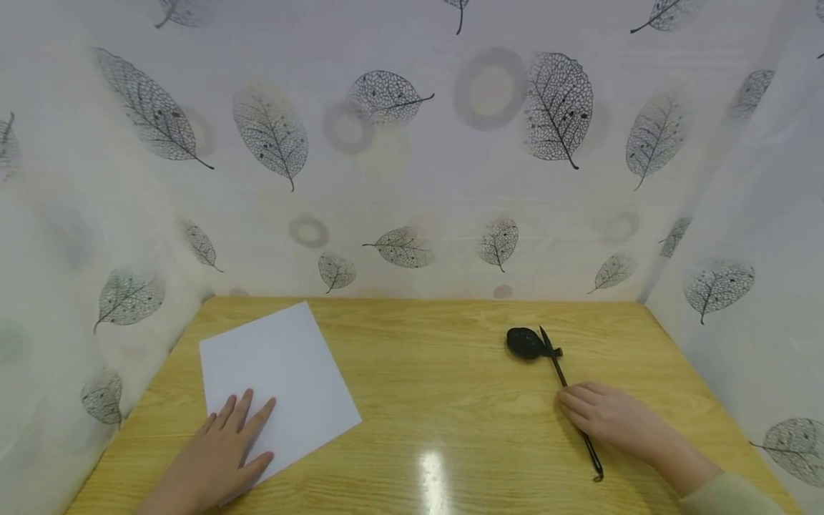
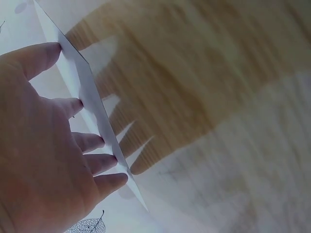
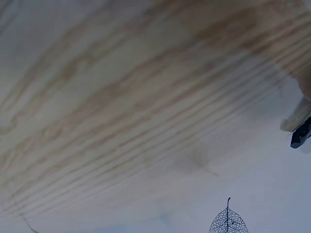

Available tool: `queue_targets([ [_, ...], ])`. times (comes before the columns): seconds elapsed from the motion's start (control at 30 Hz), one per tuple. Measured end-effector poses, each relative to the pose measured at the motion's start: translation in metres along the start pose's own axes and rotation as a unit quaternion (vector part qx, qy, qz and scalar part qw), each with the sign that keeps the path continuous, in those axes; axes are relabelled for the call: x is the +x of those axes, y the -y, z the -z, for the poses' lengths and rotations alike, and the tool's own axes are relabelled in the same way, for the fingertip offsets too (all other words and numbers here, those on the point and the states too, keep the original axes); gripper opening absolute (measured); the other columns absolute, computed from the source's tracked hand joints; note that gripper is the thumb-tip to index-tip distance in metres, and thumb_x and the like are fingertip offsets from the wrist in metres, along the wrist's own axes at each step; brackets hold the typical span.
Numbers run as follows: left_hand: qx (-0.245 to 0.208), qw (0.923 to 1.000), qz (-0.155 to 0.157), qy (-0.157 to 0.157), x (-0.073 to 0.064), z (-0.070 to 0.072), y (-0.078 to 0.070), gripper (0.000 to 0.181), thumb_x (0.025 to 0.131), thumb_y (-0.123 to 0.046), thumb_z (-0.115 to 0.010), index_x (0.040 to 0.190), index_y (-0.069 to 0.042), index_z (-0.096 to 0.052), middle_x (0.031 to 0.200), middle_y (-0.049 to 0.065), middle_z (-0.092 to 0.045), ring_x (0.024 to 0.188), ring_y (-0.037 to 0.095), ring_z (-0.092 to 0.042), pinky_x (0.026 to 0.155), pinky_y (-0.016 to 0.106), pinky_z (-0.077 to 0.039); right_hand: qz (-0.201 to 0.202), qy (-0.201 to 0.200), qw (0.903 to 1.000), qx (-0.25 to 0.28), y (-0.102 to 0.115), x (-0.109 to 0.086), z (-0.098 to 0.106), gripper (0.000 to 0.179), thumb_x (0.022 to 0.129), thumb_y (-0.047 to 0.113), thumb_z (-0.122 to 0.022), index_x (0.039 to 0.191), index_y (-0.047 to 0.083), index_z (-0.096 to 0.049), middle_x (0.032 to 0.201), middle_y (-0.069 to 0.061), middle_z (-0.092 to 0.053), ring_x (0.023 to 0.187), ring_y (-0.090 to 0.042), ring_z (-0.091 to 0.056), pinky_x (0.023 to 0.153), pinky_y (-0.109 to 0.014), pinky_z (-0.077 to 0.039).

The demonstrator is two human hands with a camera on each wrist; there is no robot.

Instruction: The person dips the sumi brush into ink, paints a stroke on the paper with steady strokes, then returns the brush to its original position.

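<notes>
A: What's the biggest thing you can see?

B: The pale cloth walls [image 1: 412,164]. They go across the back at 12 o'clock and down the sides at 9 and 3. They have grey leaf pictures [image 1: 558,107] and soft rings on them.

A: And what's in the middle?

B: A yellow wood table [image 1: 418,372] with wavy lines. It's shiny, and a bright spot of light [image 1: 432,483] shows at 6 o'clock.

A: What's on it?

B: A sheet of white paper [image 1: 290,372], between 9 and 10 o'clock. It's turned a bit crooked, with one corner close to the back edge.

A: Where are the hands?

B: The left hand [image 1: 215,454] is at 8 o'clock. Its fingers are straight and spread wide, and their tips touch the paper. The right hand [image 1: 601,415] is at 3 o'clock. Its fingers are close together and bent over a thin black brush [image 1: 557,366], holding it. I can't see where that thumb goes.

A: Which way does the brush point?

B: The pointy end goes to 11 o'clock and the little loop to 5.

A: Anything smaller?

B: A black oval thing [image 1: 523,343] at 2 o'clock. The brush crosses over its short stem.
</notes>
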State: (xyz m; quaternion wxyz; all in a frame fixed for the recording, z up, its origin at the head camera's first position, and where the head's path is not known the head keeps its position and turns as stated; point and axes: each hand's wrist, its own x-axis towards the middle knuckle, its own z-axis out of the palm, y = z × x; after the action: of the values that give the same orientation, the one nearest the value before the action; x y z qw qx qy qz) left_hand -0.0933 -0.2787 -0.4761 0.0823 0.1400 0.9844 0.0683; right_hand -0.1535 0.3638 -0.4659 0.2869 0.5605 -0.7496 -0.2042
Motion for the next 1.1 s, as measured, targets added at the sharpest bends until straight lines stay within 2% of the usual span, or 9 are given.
queue_targets([
  [0.37, -0.022, 0.9996, 0.0, 0.019, -0.0026, -0.003, -0.0026, 0.081, 0.099, -0.059, -0.063, 0.16, -0.008, -0.047, 0.165, 0.037, -0.036, 0.148, 0.064, -0.036, 0.113, 0.079, -0.036, 0.006, -0.035, 0.9994, 0.001, 0.0009, 0.0002, -0.0018, 0.072, 0.114, -0.005, -0.008, 0.101, 0.012, -0.076, 0.108, -0.006, -0.078, 0.095, -0.018, -0.072, 0.082, -0.032, -0.061],
  [0.77, -0.028, 0.9995, -0.016, 0.003, -0.008, -0.0071, -0.0086, 0.079, 0.1, -0.056, -0.064, 0.159, -0.007, -0.048, 0.165, 0.035, -0.036, 0.149, 0.063, -0.035, 0.116, 0.075, -0.038, 0.031, -0.073, 0.9968, -0.002, 0.0008, 0.001, -0.005, 0.066, 0.113, -0.007, -0.015, 0.09, 0.013, -0.074, 0.099, -0.007, -0.078, 0.088, -0.019, -0.072, 0.077, -0.033, -0.063],
  [0.93, -0.035, 0.9991, -0.022, 0.004, -0.0088, -0.0079, -0.0084, 0.078, 0.1, -0.056, -0.064, 0.159, -0.007, -0.047, 0.166, 0.035, -0.034, 0.15, 0.063, -0.034, 0.117, 0.075, -0.037, 0.034, -0.1, 0.9944, -0.001, 0.0009, 0.002, -0.0044, 0.062, 0.114, -0.005, -0.019, 0.09, 0.011, -0.073, 0.098, -0.008, -0.079, 0.087, -0.02, -0.073, 0.075, -0.033, -0.063],
  [1.1, -0.042, 0.9986, -0.03, 0.007, -0.0093, -0.0083, -0.0084, 0.079, 0.1, -0.056, -0.064, 0.16, -0.008, -0.046, 0.168, 0.033, -0.033, 0.151, 0.061, -0.033, 0.117, 0.075, -0.037, 0.028, -0.11, 0.9935, -0.003, -0.0006, 0.0057, 0.0004, 0.061, 0.114, -0.005, -0.021, 0.092, 0.01, -0.075, 0.099, -0.007, -0.08, 0.086, -0.02, -0.074, 0.075, -0.032, -0.064],
])
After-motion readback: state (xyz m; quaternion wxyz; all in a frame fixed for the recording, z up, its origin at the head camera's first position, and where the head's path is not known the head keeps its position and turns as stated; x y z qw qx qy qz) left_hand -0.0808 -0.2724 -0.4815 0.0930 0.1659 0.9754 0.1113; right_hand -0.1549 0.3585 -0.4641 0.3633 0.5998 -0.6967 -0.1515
